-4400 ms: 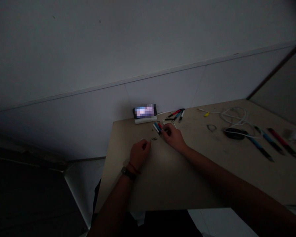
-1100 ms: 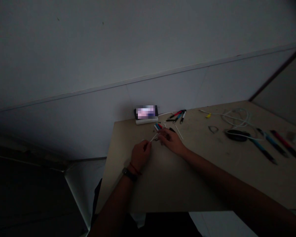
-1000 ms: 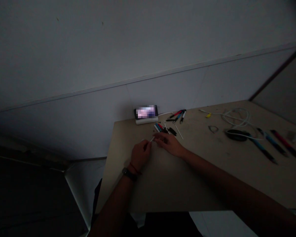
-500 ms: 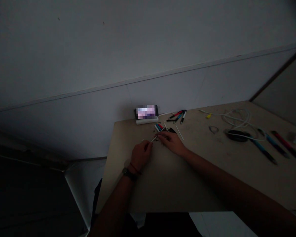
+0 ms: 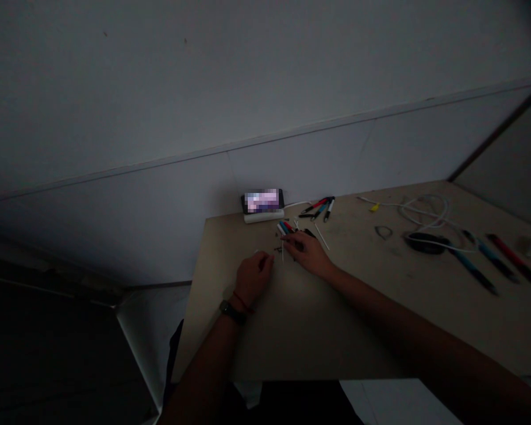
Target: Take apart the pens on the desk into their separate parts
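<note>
In dim light my left hand (image 5: 251, 275) rests on the pale wooden table (image 5: 336, 319) with its fingers curled; I see nothing in it. My right hand (image 5: 308, 254) lies just to its right and pinches a thin white pen refill (image 5: 282, 254), which points down from the fingertips. Beyond those fingers sits a small heap of pen parts (image 5: 285, 228) in blue, red and black. A second white refill (image 5: 321, 236) lies loose beside the heap. A watch and a red band are on my left wrist.
A lit phone (image 5: 262, 200) leans on a white block (image 5: 264, 217) at the wall. Several pens (image 5: 321, 206) lie to its right. Farther right are a coiled white cable (image 5: 425, 209), a black round object (image 5: 420, 242) and more pens (image 5: 473, 268). The table's left edge is close to my left hand.
The white refill, which spanned between both hands, has left my left hand and now hangs upright from my right fingertips. My right hand shifted slightly back toward the heap.
</note>
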`<state>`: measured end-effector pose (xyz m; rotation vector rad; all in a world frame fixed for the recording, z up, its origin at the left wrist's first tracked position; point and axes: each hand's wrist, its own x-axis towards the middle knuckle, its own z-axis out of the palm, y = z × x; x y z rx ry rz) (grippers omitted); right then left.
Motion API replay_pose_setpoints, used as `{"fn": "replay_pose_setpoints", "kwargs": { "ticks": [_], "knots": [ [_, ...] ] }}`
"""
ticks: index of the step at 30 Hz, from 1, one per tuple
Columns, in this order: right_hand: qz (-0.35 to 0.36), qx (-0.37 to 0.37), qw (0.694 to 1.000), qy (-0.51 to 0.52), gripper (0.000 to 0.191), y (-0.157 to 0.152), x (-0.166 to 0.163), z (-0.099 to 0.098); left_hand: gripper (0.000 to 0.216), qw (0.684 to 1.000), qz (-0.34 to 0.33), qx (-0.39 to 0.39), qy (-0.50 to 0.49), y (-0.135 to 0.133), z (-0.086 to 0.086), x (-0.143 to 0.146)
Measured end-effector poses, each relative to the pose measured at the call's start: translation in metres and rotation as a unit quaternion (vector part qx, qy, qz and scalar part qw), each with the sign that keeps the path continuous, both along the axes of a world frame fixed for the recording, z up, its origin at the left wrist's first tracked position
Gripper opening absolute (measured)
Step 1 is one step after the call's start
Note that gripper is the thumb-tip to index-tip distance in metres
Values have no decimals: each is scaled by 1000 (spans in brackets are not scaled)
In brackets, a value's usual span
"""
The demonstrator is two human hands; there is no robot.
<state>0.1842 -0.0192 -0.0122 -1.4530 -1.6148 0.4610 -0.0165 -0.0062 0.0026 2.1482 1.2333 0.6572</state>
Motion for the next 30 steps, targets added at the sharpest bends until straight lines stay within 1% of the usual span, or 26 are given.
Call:
{"fn": "replay_pose_setpoints", "kwargs": {
  "ticks": [5,8,17,25,30],
  "knots": [
    [59,-58,997,4,33,-3,-5,2,37,1000,0,4,2,1,-1,0],
    [78,-61,995,3,34,-4,-7,1,37,1000,-2,4,3,1,0,0],
    [92,-70,993,-9,34,-5,-8,1,39,1000,1,2,14,1,-1,0],
    [126,-77,989,-15,32,-5,-8,6,38,1000,-4,6,11,1,-1,0],
    [118,-76,990,-17,31,-5,-8,4,38,1000,-1,2,5,0,0,0]
  ]
}}
